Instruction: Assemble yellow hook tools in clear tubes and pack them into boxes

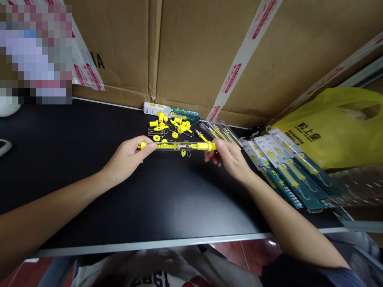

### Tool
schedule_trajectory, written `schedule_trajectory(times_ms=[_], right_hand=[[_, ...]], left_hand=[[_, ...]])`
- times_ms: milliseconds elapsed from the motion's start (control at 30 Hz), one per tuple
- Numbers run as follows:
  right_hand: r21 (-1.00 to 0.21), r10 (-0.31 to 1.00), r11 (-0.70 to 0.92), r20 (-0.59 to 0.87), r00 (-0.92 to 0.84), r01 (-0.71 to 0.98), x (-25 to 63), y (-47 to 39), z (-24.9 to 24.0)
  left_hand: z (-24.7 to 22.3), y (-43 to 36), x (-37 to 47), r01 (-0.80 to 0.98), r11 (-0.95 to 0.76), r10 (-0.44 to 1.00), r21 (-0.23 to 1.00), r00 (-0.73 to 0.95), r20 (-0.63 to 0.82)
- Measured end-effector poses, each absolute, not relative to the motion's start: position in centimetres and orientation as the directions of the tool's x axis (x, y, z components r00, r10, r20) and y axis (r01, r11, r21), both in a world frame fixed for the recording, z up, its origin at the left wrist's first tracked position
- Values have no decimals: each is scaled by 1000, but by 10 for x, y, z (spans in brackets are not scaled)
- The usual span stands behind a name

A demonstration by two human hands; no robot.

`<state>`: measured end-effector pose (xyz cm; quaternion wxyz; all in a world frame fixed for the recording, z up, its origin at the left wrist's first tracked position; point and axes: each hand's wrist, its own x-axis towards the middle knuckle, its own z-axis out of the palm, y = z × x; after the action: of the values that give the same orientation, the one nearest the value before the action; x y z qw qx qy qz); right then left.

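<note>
Between my two hands, level above the black table, is a tubular spring scale point(179, 146) with a clear barrel, a yellow graduated insert and yellow end caps. My left hand point(131, 153) pinches its left end between thumb and fingers. At the other end, my right hand point(230, 157) grips the yellow cap, its fingertips curled beneath. Just behind the scale lie loose yellow caps and rings point(156, 138), with wire hooks point(157, 131) among them. Clear tubes point(223, 131) rest side by side beyond my right hand, and a yellow insert point(202, 135) lies near them.
A printed box point(172, 111) stands along the cardboard cartons point(191, 52) at the back. Several printed boxes point(284, 167) overlap on the right, beside a yellow plastic bag point(338, 127). The table's pale front edge point(149, 242) runs close to my body. White objects sit at far left.
</note>
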<state>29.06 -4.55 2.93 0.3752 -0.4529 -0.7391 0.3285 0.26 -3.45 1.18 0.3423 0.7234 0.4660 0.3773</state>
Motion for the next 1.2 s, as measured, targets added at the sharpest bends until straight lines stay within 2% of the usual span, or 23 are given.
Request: schedule_trajectory(times_ms=[167,367,500,600,767,1000,1200], right_hand=[[-847,906,369,235,-353,383,289,-48,34],[-815,920,349,205,-334,462,289,-47,34],[-799,914,382,251,-319,465,289,-47,33],[-825,908,408,322,-267,390,287,-47,32],[-897,915,392,357,-190,203,284,-48,30],[-884,916,397,364,-170,247,285,-50,30],[-895,896,410,361,-258,174,289,-51,34]], left_hand=[[13,-34,2,423,-338,931,841,284,231],[11,-34,2,417,-343,927,842,293,233],[10,-33,2,407,-339,928,848,290,232],[10,-34,2,404,-330,931,853,286,225],[10,-34,2,403,-327,931,855,294,217],[10,-36,4,399,-324,930,858,303,211],[9,-35,3,393,-330,932,859,280,230]])
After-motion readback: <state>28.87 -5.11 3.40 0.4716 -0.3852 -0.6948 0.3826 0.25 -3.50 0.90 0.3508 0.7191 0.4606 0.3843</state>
